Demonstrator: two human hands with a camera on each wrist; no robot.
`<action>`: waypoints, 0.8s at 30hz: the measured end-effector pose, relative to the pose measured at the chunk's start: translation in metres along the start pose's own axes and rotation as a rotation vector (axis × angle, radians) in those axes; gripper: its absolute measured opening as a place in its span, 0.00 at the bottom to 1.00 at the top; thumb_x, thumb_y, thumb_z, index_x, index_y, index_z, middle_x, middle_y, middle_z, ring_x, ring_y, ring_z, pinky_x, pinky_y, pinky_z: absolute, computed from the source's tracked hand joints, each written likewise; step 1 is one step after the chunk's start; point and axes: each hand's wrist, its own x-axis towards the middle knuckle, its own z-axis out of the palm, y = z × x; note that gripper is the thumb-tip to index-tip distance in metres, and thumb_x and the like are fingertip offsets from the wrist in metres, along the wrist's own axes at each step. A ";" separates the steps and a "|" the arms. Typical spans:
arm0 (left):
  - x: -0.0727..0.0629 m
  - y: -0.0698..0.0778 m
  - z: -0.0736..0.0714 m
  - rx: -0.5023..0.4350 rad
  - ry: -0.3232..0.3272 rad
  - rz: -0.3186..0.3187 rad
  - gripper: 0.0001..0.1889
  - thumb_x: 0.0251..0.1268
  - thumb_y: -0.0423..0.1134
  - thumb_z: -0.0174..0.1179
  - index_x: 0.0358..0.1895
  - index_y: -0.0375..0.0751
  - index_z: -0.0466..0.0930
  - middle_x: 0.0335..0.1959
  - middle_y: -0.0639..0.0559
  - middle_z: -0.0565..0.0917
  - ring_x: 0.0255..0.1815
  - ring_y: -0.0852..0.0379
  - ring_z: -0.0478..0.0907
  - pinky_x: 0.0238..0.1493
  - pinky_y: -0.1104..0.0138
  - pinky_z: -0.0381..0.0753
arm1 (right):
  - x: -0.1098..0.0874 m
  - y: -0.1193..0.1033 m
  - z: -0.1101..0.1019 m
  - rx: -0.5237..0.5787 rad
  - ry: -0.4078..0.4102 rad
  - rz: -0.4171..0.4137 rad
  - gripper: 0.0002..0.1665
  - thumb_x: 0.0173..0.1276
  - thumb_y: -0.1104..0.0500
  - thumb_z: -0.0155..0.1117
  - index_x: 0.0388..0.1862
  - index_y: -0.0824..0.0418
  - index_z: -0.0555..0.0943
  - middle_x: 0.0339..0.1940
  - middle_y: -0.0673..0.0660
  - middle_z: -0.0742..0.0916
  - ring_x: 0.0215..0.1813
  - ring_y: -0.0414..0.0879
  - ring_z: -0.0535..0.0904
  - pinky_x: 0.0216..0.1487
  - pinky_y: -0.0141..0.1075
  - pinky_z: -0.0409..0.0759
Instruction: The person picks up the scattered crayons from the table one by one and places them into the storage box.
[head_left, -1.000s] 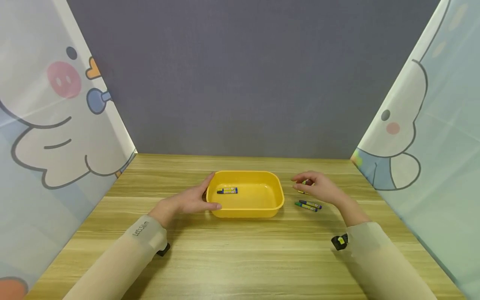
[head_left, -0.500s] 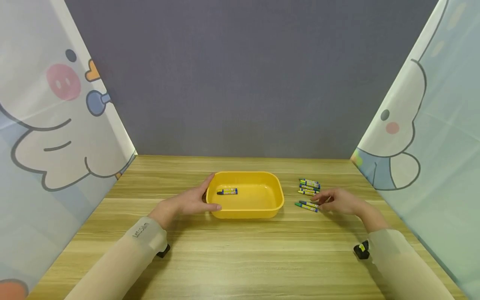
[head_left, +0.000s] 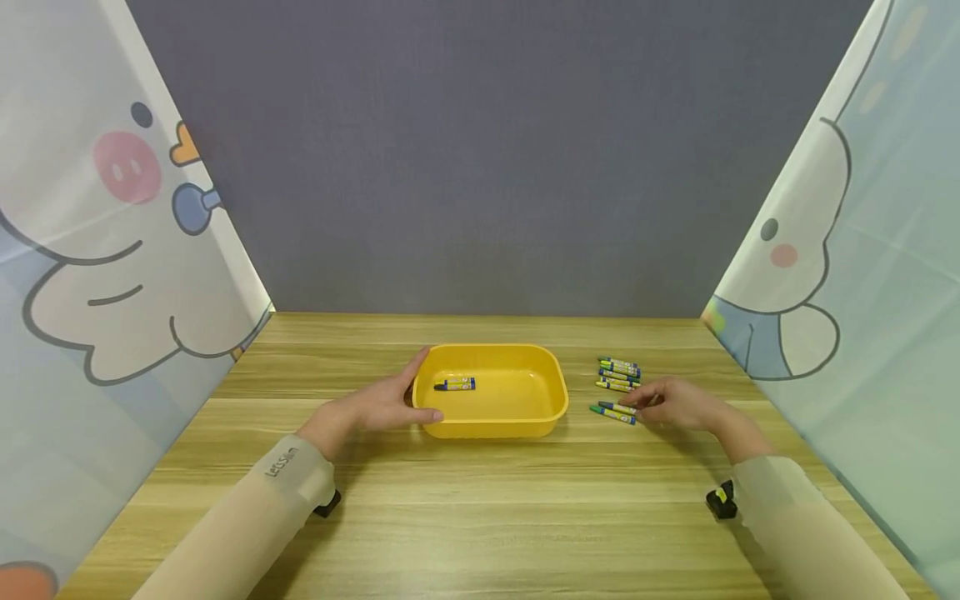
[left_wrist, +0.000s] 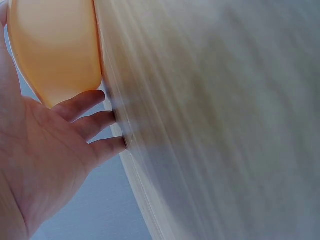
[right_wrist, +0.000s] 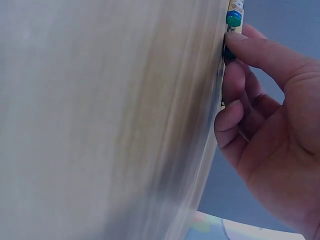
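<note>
Two pale sleeves (head_left: 247,521) reach in behind the fingers, over the wooden table (head_left: 487,508). The left hand (head_left: 381,404) holds the yellow tray (head_left: 495,429) by its left end, thumb and fingers wide apart, the thumb over the near corner and the other fingers along the outside. The green crayon (head_left: 617,415) lies just nearside of the right fingertips. The right hand (head_left: 673,403) has thumb and index nearly closed, pinching the dark crayon (head_left: 615,407) at its right end; its other fingers curl loosely. A crayon pair (head_left: 459,387) rests on the tray's floor, right of the left fingers. Beyond the right fingers lie more crayons (head_left: 619,376), side by side. Farther off stand a grey panel (head_left: 480,167) and, on either side, cartoon-printed cloths (head_left: 75,208).
</note>
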 end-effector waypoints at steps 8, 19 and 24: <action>-0.001 0.001 0.000 -0.002 0.005 -0.001 0.69 0.64 0.75 0.70 0.92 0.62 0.26 0.87 0.31 0.63 0.80 0.35 0.73 0.82 0.37 0.67 | 0.000 -0.006 -0.002 0.006 0.120 -0.001 0.19 0.80 0.59 0.69 0.65 0.60 0.89 0.46 0.57 0.90 0.38 0.40 0.77 0.38 0.34 0.78; -0.001 0.003 0.000 -0.006 -0.002 -0.008 0.68 0.64 0.75 0.70 0.92 0.66 0.26 0.86 0.31 0.64 0.79 0.36 0.74 0.82 0.38 0.68 | 0.018 -0.056 0.002 0.032 0.226 -0.065 0.17 0.83 0.55 0.67 0.66 0.51 0.90 0.53 0.55 0.88 0.42 0.44 0.77 0.40 0.35 0.78; 0.000 0.003 0.000 -0.009 0.001 -0.008 0.69 0.64 0.75 0.70 0.92 0.61 0.27 0.85 0.30 0.66 0.76 0.36 0.76 0.80 0.38 0.70 | 0.032 -0.083 0.013 0.096 0.233 -0.112 0.16 0.83 0.56 0.68 0.64 0.50 0.91 0.51 0.57 0.86 0.39 0.47 0.75 0.37 0.35 0.76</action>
